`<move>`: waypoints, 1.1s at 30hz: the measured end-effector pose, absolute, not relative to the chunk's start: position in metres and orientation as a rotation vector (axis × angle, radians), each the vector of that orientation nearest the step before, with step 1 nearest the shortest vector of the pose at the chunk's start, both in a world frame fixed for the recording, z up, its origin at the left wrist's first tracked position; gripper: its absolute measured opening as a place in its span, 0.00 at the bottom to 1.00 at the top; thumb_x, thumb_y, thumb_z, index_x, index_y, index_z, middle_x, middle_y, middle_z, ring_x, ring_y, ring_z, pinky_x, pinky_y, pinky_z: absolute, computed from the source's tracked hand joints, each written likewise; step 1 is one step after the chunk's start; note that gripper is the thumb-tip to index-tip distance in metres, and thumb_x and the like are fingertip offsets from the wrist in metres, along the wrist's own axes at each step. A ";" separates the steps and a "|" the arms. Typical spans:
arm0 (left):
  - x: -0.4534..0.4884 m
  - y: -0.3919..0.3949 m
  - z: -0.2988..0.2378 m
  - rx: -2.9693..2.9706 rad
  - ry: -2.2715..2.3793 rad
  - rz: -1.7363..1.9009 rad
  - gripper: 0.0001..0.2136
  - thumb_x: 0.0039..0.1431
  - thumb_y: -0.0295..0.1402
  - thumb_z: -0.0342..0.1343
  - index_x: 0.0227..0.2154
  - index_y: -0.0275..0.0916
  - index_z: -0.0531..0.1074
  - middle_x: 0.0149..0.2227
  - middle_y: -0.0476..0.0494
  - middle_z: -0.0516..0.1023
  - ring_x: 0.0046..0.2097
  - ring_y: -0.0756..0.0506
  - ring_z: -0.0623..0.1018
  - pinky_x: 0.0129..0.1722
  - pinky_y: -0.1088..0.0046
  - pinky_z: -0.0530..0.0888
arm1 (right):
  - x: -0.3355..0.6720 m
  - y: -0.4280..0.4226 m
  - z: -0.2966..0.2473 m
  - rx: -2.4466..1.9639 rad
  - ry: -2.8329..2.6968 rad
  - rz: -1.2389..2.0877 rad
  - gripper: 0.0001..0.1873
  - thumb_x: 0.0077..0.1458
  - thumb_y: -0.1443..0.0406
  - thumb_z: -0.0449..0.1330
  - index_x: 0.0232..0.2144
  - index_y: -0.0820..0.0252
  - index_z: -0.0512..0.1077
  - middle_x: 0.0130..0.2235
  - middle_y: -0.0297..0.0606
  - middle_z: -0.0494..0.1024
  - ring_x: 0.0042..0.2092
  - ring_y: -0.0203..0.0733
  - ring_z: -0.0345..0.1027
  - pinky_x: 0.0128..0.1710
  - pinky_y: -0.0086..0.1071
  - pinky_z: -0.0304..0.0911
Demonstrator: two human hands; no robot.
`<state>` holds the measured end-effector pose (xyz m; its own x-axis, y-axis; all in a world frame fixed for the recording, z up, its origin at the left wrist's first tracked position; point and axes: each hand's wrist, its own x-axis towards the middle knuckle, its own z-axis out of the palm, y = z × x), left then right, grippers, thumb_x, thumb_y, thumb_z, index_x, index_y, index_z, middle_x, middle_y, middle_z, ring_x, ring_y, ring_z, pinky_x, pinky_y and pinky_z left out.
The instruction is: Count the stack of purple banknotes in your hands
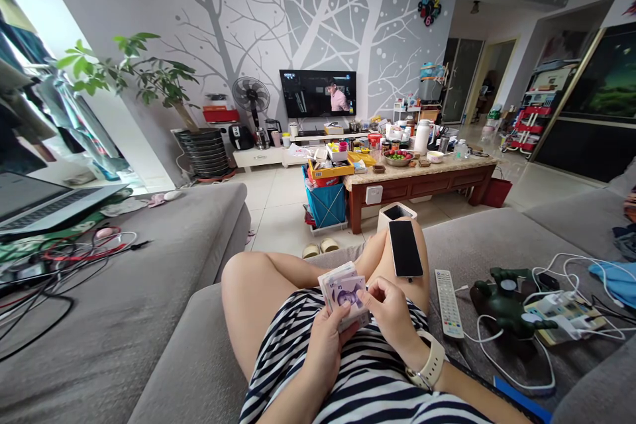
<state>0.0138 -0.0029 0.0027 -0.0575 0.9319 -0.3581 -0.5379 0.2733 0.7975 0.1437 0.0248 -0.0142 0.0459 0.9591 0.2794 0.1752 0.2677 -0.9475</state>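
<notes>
Stack of purple banknotes (344, 291), low centre of frame, over my lap. My left hand (325, 344) has its grip closed around the stack from below; my right hand (392, 315) pinches the top note's right edge between thumb and fingers. A black smartphone (405, 248) lies on my right knee, just above. White remote control (448, 303) on the grey sofa (149, 318), right of it. Cluttered bench (422, 175) sits mid-frame.
</notes>
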 end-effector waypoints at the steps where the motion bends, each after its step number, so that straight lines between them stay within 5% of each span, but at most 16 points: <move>1: 0.014 -0.003 0.003 0.492 1.041 1.283 0.10 0.49 0.29 0.63 0.36 0.35 0.76 0.34 0.42 0.82 0.35 0.46 0.79 0.35 0.72 0.77 | 0.143 0.025 -0.014 -1.153 -1.395 0.870 0.18 0.55 0.55 0.62 0.21 0.59 0.65 0.22 0.29 0.65 0.25 0.36 0.57 0.26 0.29 0.54; 24: 0.012 0.005 0.007 0.294 1.041 1.312 0.10 0.60 0.34 0.56 0.40 0.35 0.75 0.34 0.41 0.83 0.33 0.46 0.80 0.29 0.71 0.78 | 0.140 0.017 -0.009 -1.056 -1.435 0.860 0.09 0.58 0.61 0.59 0.31 0.61 0.72 0.28 0.35 0.75 0.29 0.39 0.67 0.30 0.29 0.61; 33: 0.011 0.006 0.004 0.298 1.034 1.317 0.09 0.62 0.34 0.54 0.40 0.34 0.75 0.35 0.41 0.83 0.32 0.46 0.80 0.30 0.69 0.80 | 0.143 0.014 -0.008 -1.002 -1.486 0.802 0.13 0.62 0.58 0.56 0.31 0.61 0.73 0.29 0.36 0.76 0.30 0.39 0.68 0.31 0.29 0.61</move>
<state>0.0113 0.0060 0.0044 -0.0954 0.8881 -0.4497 -0.6474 0.2878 0.7057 0.1434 0.0143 -0.0075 -0.0222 0.9114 0.4109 0.1567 0.4091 -0.8989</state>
